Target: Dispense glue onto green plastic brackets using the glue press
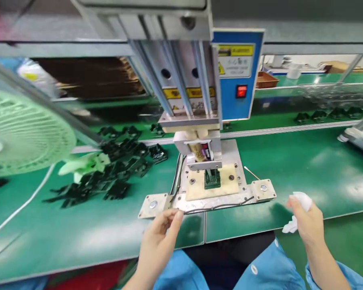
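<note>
The press (189,120) seems mid-stroke, calling for clearance; left hand (160,238) curls at its left, grip unclear, right hand (310,225) grips tissue (303,200) at its right.

A white tissue (303,201), crumpled, is held in the lower right of the frame. A small dark green part (212,181) sits just below and right of centre, its upper side partly hidden by metal.
</note>
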A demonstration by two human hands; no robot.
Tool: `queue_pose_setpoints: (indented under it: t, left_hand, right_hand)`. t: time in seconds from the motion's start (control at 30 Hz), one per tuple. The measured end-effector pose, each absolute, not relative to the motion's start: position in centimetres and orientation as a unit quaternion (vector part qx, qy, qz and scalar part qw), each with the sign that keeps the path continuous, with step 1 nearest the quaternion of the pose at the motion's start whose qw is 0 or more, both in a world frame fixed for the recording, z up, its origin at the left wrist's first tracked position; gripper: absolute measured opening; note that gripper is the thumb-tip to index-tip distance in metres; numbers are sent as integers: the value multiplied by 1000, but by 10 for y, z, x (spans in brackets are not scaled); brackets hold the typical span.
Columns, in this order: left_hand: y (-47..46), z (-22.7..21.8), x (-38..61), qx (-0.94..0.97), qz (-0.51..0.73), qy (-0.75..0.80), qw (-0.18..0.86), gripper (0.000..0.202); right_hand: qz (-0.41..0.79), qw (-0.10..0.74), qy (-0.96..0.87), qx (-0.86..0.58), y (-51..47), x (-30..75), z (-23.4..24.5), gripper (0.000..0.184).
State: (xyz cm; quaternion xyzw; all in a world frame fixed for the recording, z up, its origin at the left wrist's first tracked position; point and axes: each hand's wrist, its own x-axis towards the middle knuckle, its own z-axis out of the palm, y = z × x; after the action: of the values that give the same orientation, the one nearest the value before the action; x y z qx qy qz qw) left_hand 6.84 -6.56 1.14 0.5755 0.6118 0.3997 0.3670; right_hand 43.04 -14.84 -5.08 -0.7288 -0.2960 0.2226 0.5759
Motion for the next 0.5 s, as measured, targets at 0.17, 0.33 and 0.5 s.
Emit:
queue_pose_setpoints:
  t: [0.17,0.33,0.5]
  left_hand:
    - [-47,3,67,570,433,605,348,28]
    - [-23,0,81,610,413,569,366,29]
    - [10,7,90,693,371,494,372,61]
  right_hand:
    - [169,565,-294,-753,-134,430,-66,44]
    - [261,652,-237,-672,-132,429,-51,39]
    - [236,664,-247,-665,-133,430,-42,37]
